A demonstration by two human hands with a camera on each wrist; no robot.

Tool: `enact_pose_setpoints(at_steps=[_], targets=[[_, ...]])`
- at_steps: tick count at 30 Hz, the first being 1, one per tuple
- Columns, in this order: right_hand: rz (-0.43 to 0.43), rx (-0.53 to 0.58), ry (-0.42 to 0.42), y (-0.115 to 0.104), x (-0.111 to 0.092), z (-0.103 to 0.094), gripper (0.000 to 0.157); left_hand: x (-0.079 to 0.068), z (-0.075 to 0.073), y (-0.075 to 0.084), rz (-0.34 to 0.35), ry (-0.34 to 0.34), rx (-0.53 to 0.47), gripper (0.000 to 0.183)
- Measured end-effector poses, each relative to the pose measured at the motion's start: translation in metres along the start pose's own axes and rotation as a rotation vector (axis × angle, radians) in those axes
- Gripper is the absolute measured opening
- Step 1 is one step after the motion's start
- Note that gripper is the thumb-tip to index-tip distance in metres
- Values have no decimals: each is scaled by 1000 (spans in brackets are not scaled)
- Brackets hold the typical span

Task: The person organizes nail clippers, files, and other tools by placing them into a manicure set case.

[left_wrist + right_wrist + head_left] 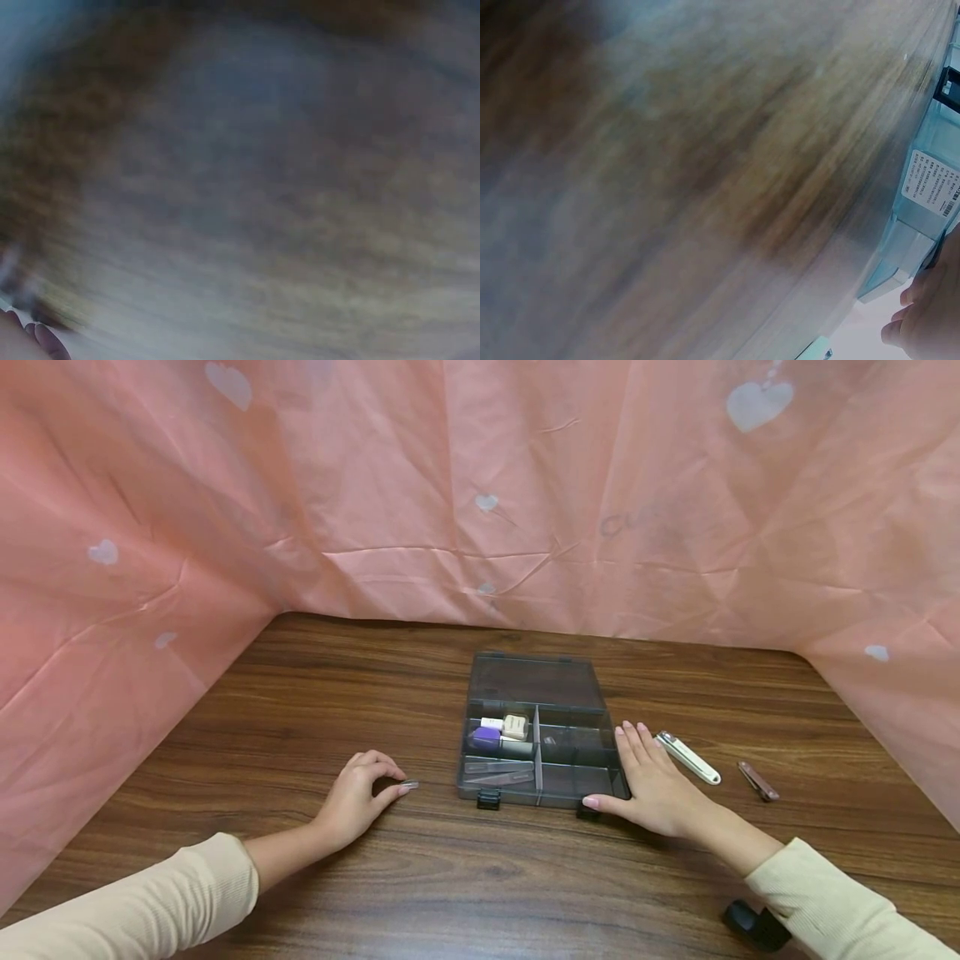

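A dark see-through compartment box (538,752) lies on the table with its lid (534,681) folded back. Its back left compartment holds nail polish bottles, one purple (486,738) and one cream (515,727). Thin clear strips (498,774) lie in the front left one, and a small clear piece (550,741) lies right of the divider. Left of the box, my left hand (356,797) pinches a small clear, shiny piece (408,784) between thumb and fingertips, close over the table. My right hand (660,785) rests along the box's right side, fingers straight, thumb at the front edge.
Right of my right hand lie a white nail clipper (687,757) and a smaller pinkish one (758,782). A black object (756,927) sits beside the right sleeve. Pink curtain (480,527) with hearts encloses the wooden table (480,877) at the back and sides.
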State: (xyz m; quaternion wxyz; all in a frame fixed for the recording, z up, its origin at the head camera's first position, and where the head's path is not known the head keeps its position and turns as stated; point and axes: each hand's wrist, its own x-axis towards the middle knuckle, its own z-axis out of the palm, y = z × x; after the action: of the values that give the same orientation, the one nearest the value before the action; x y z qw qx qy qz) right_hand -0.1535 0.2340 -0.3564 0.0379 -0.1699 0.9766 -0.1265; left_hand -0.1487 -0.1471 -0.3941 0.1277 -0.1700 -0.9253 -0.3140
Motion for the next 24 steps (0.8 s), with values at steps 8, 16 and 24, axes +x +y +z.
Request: enact_pose_setpoints(at_steps=[8, 16, 24], targets=[[-1, 0, 4, 1, 0, 1, 109, 0, 0, 0, 20, 7, 9, 10], [2, 10, 3, 1, -1, 1, 109, 1, 0, 1, 43, 7, 6, 6], [-6, 0, 9, 1, 0, 1, 109, 2, 1, 2, 45, 30, -1, 6]])
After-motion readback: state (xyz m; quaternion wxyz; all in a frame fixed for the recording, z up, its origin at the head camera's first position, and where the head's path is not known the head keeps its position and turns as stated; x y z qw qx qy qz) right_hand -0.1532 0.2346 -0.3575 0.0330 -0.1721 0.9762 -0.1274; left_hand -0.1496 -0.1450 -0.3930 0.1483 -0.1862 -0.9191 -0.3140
